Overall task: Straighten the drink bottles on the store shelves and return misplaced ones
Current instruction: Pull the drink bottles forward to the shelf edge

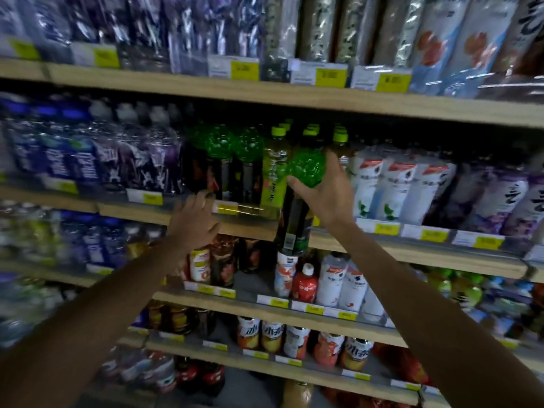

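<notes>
The aisle is dim and muted, lit from the front so that the recess under each shelf board [412, 108] sinks into deep shadow while the plastic-wrapped bottles [147, 30] on the top shelf throw white glare streaks. Motion blur smears the blue and purple bottles [73, 154] at the left and the price tags [329, 76], leaving only the middle around the green-topped bottle [307, 169] fairly sharp. The wide lens bows the boards towards the edges.
</notes>
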